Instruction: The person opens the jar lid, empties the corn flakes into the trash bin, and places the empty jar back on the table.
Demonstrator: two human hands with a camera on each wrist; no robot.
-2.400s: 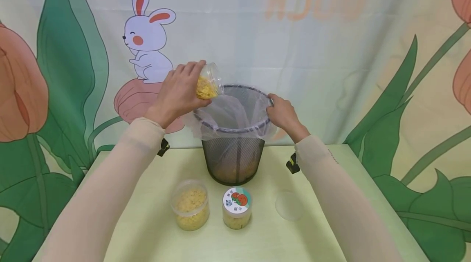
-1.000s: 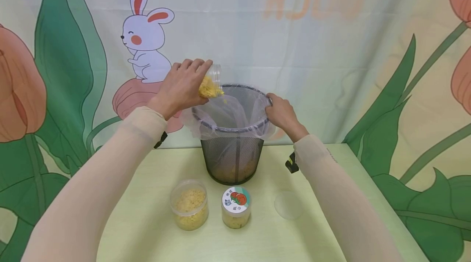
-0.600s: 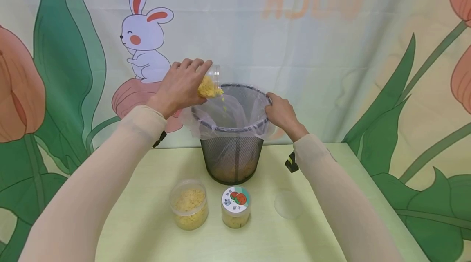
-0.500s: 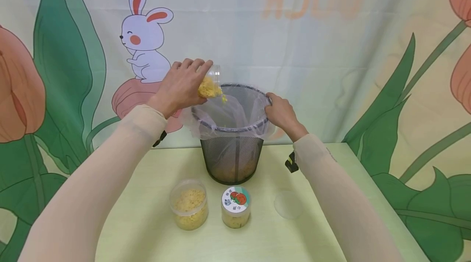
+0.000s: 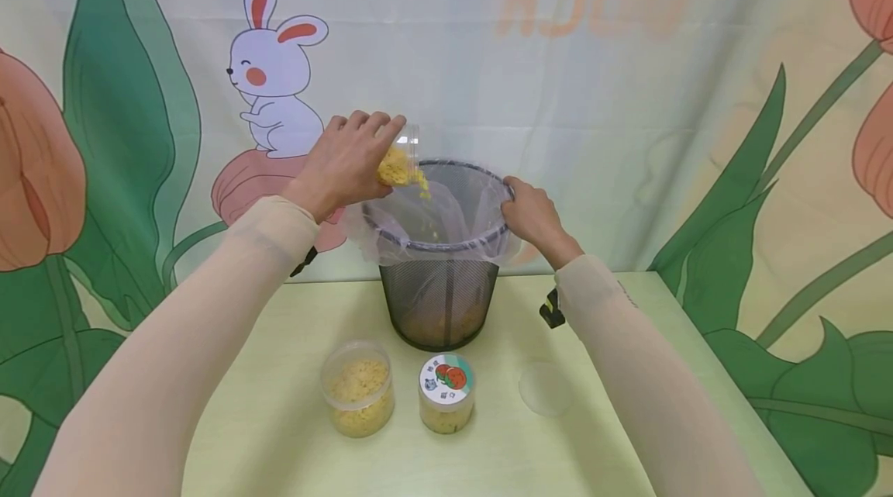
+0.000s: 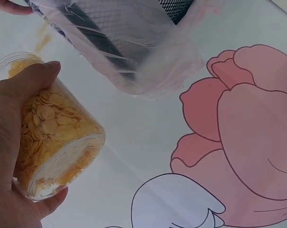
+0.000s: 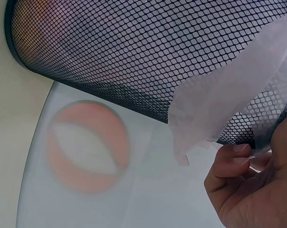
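Observation:
My left hand (image 5: 349,160) grips a clear plastic jar (image 6: 62,133) of yellow flakes, tilted with its mouth toward the bin. Some flakes (image 5: 424,185) fall from the mouth into the black mesh waste bin (image 5: 441,303), which stands on the table. A thin translucent liner bag (image 5: 436,206) lines the bin and folds over its rim. At the rim's right side, my right hand (image 5: 536,216) holds on with curled fingers. The right wrist view shows its fingers (image 7: 229,164) beside the liner and mesh. Something brownish shows through the mesh near the bin's bottom.
In front of the bin stand an uncovered clear tub (image 5: 359,396) of yellow crumbs and a lidded jar (image 5: 446,396) with a tomato picture on top. A clear round lid (image 5: 546,388) lies to their right. Behind the table (image 5: 279,373) hangs a printed curtain (image 5: 593,109).
My left hand has tilted the jar further over the bin, and flakes have begun dropping from its mouth. The stream is thicker now. My right hand stays on the rim.

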